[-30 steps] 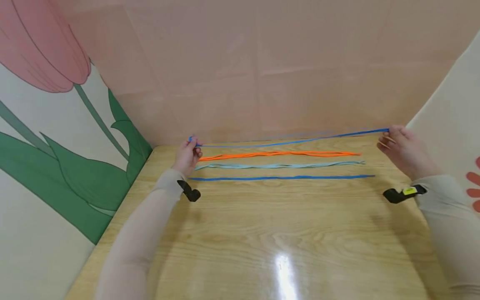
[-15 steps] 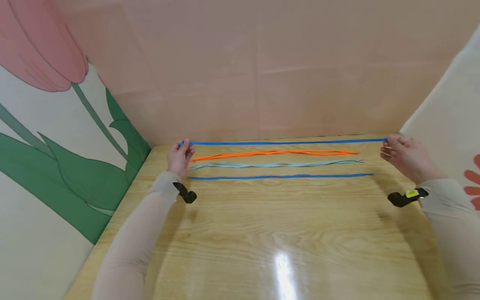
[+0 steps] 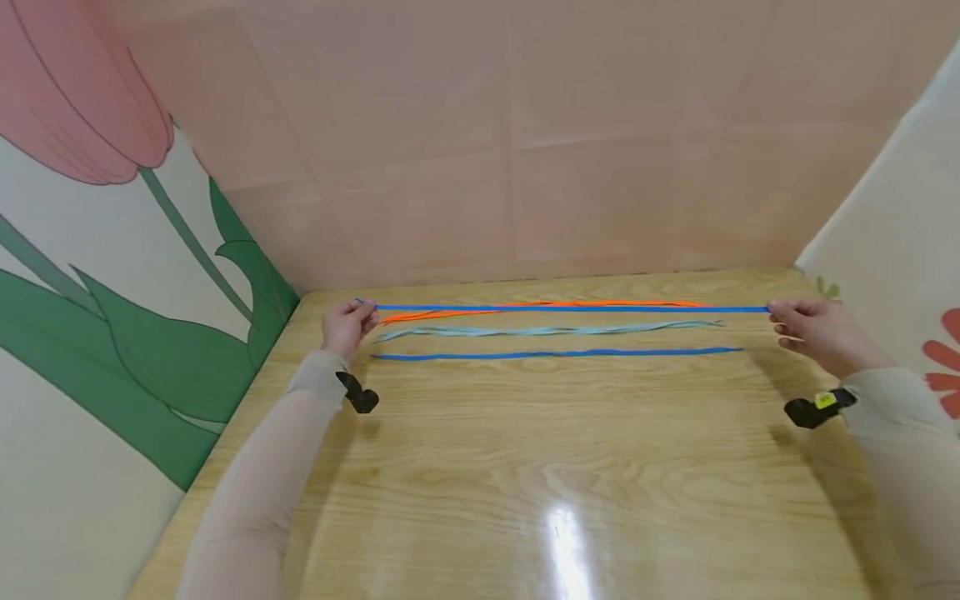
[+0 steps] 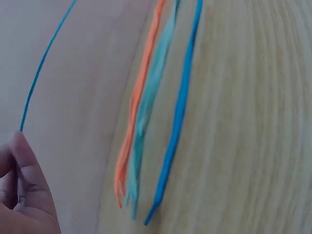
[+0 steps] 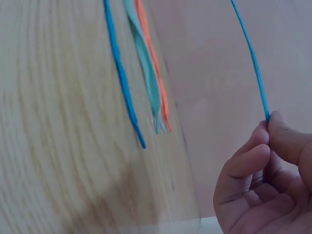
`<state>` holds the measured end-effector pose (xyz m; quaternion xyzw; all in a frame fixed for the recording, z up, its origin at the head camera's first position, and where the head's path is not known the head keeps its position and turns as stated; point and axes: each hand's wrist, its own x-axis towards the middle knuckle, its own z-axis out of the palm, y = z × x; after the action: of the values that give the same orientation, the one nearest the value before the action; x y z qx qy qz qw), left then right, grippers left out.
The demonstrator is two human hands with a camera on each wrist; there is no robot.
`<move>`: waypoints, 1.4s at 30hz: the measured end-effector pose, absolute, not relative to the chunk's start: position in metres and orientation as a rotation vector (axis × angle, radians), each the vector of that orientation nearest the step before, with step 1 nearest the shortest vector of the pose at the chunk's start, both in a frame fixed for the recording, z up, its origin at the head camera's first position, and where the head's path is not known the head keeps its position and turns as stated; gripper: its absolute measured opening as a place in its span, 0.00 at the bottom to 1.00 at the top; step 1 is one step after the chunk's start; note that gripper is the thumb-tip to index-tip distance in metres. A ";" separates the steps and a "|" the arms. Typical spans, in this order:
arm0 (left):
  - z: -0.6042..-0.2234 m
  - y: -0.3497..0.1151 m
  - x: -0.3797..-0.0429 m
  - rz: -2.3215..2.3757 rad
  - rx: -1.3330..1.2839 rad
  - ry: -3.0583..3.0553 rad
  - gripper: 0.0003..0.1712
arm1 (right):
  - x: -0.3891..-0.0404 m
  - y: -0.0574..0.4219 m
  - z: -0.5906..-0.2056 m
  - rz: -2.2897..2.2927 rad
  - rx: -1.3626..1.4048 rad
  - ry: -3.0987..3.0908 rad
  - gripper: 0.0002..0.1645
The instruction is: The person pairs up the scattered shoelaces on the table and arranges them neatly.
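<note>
A blue shoelace [image 3: 450,308] is stretched straight between my two hands, its line crossing the orange laces in the head view. My left hand [image 3: 347,327] pinches one end between thumb and forefinger. At the other end my right hand [image 3: 817,333] pinches the lace, its remaining fingers curled below. On the table lie orange shoelaces [image 3: 622,302], light teal shoelaces [image 3: 502,332] and another blue shoelace [image 3: 555,355], in rough parallel rows. The right wrist view shows thumb and fingertip meeting on the held lace [image 5: 257,73], which rises away from them.
The wood-grain table [image 3: 480,450] reaches back to a pinkish cloth wall [image 3: 510,167]. Floral-print panels stand at the left [image 3: 90,333] and right [image 3: 900,208]. A bright light reflection lies on the table's near part.
The held blue shoelace sagged and slanted at first; it is now taut and level. Both hands have come nearer to me, bringing it over the orange laces, and my left hand has shifted left.
</note>
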<state>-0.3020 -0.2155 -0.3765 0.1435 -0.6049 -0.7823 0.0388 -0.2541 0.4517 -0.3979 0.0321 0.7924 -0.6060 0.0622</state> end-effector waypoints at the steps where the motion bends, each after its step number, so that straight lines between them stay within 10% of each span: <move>1: -0.378 -0.217 -0.301 -2.394 0.456 -1.876 0.09 | -0.254 0.452 -0.399 -1.719 0.094 2.466 0.09; 21: -0.427 -0.263 -0.311 -2.018 0.631 -2.383 0.07 | -0.255 0.448 -0.421 -1.058 0.148 2.738 0.34; 29: -0.428 -0.249 -0.308 -2.019 0.613 -2.580 0.08 | -0.255 0.448 -0.423 -1.167 0.214 2.655 0.22; 42: -0.440 -0.243 -0.321 -1.713 0.561 -2.885 0.11 | -0.263 0.440 -0.428 -0.891 0.150 2.722 0.32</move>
<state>-0.3205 -0.2431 -0.4399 0.1635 -0.8410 -0.4992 -0.1298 -0.2634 0.4398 -0.4282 0.0517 0.9402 -0.3078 0.1363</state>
